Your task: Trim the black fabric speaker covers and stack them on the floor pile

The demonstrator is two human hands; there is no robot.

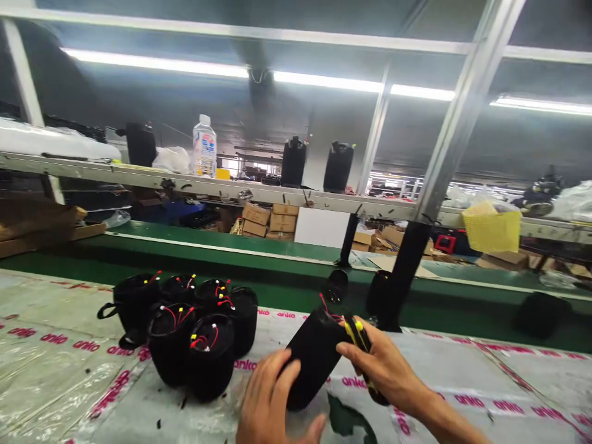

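Leaning at the lower centre of the frame, the black cylinder (pixel 314 361) is touching the spread left hand (pixel 271 398) while the right hand (pixel 382 354) is clasping a yellow-and-black tool (pixel 356 333) beside the cylinder's rim, the body probably being light and stiff-walled, best held by its sides, clear of fragile red wires (pixel 323 301).

From my feed I see a long workshop under a dim grey ceiling (pixel 161 98), lit by a broken row of fluorescent tubes (pixel 157 61). A pale metal rail (pixel 231 29) crosses overhead and meets a slanting metal post (pixel 456 117) on the right. Below, a long shelf (pixel 259 190) spans my view, with cardboard boxes (pixel 283 222) and a white panel (pixel 321 235) beyond it. A green belt (pixel 287 291) runs behind the surface (pixel 50 394), which wears printed plastic sheeting.
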